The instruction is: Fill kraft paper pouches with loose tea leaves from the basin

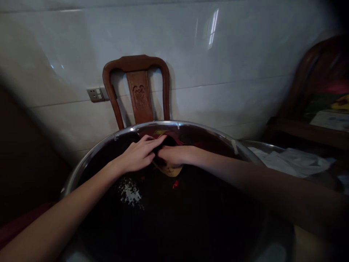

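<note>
A packet [172, 171] with red and yellow colouring lies at the far part of a dark, glossy round table [201, 218]. My left hand [140, 154] holds the near-left edge of its mouth, the fingers pointing over the opening and the thumb below. My right hand [172, 155] reaches in at the mouth from the right. Its fingertips are hidden inside the packet, so what they touch does not show. Just in front of the packet is a small red piece [175, 184] on the dark tabletop.
A shiny metal rim [89, 156] edges the table. Behind it stands a carved wooden chair [139, 94] against a tiled wall [231, 54] with a socket [96, 94]. At right are a white plastic bag [297, 162] and another wooden chair [308, 80] with things on it.
</note>
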The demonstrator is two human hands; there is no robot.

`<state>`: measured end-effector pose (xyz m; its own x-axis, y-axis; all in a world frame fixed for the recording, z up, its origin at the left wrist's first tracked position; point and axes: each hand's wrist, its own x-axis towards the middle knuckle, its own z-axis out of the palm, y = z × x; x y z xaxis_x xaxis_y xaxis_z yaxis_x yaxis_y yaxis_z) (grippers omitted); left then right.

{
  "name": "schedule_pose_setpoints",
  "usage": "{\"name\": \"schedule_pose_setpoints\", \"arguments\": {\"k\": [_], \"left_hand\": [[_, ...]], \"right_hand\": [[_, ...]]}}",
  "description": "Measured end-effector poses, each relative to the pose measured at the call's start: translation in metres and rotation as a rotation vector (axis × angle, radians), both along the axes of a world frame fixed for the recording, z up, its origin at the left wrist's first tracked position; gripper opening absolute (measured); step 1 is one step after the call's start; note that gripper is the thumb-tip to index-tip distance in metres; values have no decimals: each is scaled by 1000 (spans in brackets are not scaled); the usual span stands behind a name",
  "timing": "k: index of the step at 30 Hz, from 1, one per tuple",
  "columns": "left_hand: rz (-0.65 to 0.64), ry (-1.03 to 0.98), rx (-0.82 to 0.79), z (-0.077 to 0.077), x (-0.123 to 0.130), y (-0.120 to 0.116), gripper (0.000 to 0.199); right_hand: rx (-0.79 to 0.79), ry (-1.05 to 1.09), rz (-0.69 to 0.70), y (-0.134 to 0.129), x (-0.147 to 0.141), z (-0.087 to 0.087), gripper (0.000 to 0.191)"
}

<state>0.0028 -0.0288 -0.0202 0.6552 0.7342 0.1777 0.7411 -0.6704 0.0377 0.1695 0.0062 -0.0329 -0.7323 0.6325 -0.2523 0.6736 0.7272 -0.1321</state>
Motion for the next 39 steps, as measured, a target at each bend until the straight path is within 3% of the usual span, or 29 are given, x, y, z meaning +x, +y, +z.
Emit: {"name": "schedule_pose_setpoints", "arguments": {"k": [4,11,19,22,26,31,33,36,37,39], "left_hand": [[13,-22,13,0,0,0,70],[8,-39,22,1,-2,1,71],[13,11,21,2,3,-4,69],[35,38,2,2,4,-5,70],[44,27,-13,2,4,-5,68],[38,8,5,3,1,-4,71],[30,-1,5,3,-1,-2,71],[13,-14,3,2,-3,1,70],[9,-17,1,2,-3,1,70],[-2,-22,-5,2,-4,2,70]], "right_hand": [[68,122,-11,11,5,-7,37],[148,373,-35,19,14,-1,29],[102,358,-94,14,-7,-40,42],[93,335,-108,19,-13,-46,43],[79,305,-109,19,-8,-34,40],[61,279,-103,-6,4,1,26],[-55,226,-55,-22,6,15,20],[-511,0,29,-44,5,25,30],[-588,-66,65,-50,4,23,32],[-528,-147,130,-59,0,14,37]]}}
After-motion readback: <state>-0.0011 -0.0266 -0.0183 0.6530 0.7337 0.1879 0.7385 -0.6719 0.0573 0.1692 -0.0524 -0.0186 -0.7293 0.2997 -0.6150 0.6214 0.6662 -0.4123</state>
